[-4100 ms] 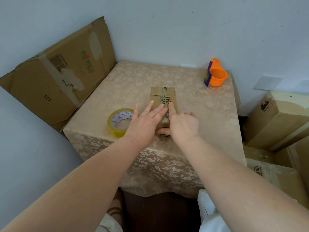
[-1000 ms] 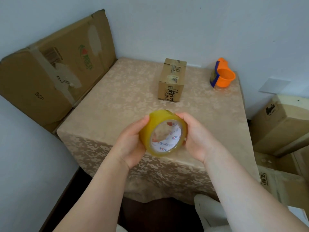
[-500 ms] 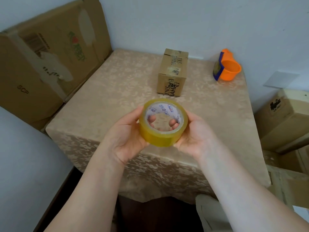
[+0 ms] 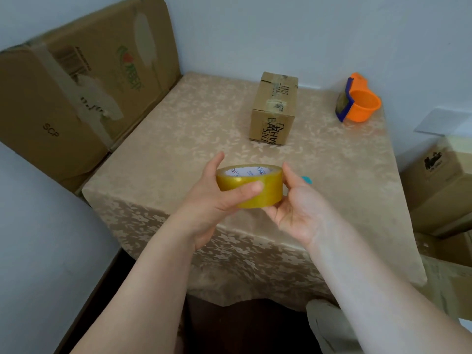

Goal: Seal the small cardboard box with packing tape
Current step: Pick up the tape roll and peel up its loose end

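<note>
Nearest, the left hand (image 4: 214,198) and right hand (image 4: 293,208) both grip the tape roll (image 4: 251,186) over the table (image 4: 178,139) edge — no strip pulled free yet. Farther back the small cardboard box (image 4: 274,108) stands closed, fresh sealing apparently still to do — hands well apart from it

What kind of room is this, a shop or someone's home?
Probably a home storage or packing corner: a flattened carton leans on the wall, more boxes are stacked at right, and a cloth-covered table holds a small cardboard box.
</note>
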`<action>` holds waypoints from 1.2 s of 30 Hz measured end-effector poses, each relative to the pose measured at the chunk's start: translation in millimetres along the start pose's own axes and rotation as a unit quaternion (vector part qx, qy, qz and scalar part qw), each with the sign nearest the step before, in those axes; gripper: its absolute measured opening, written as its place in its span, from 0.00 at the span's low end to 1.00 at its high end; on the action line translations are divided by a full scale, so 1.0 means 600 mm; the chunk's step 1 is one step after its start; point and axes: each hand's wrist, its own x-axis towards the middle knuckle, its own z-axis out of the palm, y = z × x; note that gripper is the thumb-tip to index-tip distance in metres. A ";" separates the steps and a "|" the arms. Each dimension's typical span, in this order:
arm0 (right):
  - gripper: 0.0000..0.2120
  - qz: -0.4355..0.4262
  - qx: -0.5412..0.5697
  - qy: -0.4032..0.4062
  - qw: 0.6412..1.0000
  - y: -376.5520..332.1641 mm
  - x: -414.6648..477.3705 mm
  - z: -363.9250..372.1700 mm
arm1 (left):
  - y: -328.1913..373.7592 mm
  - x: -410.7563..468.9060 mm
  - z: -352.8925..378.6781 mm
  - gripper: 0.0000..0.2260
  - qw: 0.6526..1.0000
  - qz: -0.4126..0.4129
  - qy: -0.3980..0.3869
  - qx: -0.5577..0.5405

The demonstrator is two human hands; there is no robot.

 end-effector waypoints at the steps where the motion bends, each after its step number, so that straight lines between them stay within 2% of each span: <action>1: 0.19 -0.001 0.000 0.003 1.000 0.000 0.003 0.000 | -0.002 0.001 0.002 0.49 1.000 0.012 0.016 0.024; 3: 0.19 0.000 -0.040 0.005 0.999 -0.006 0.006 -0.001 | -0.002 0.003 0.002 0.45 0.998 0.025 0.045 0.028; 5: 0.18 0.008 -0.134 0.009 0.991 -0.017 0.005 -0.004 | 0.002 0.005 -0.001 0.37 0.998 0.016 0.058 -0.015; 9: 0.26 -0.005 -0.352 0.023 0.936 -0.028 -0.004 0.000 | 0.010 0.004 -0.008 0.23 0.994 -0.021 0.028 -0.099; 13: 0.20 -0.070 -0.467 0.033 0.881 -0.030 -0.009 -0.002 | 0.012 0.005 -0.009 0.24 0.987 -0.081 0.052 -0.132; 15: 0.23 -0.086 -0.439 -0.004 0.894 -0.029 -0.004 -0.006 | 0.009 0.007 -0.008 0.26 0.981 -0.121 0.057 -0.142; 18: 0.15 -0.106 -0.335 -0.045 0.935 -0.017 -0.002 -0.002 | 0.005 0.012 -0.006 0.31 0.975 -0.158 0.046 -0.147; 22: 0.13 -0.108 -0.220 -0.060 0.968 -0.018 0.005 -0.008 | 0.002 0.017 -0.001 0.32 0.978 -0.147 0.068 -0.133; 26: 0.14 -0.126 -0.207 -0.051 0.969 -0.010 0.008 -0.009 | 0.009 0.010 0.018 0.27 0.992 -0.072 0.068 -0.079; 29: 0.16 -0.141 -0.212 -0.026 0.967 -0.008 0.007 -0.007 | 0.010 0.005 0.023 0.38 0.999 -0.008 0.034 0.011; 32: 0.17 -0.150 -0.209 -0.015 0.966 -0.010 0.008 -0.010 | 0.006 0.005 0.022 0.44 1.000 -0.003 0.008 0.030; 36: 0.17 -0.163 -0.212 0.004 0.964 -0.007 0.010 -0.008 | 0.003 0.009 0.019 0.45 1.000 0.004 0.007 0.023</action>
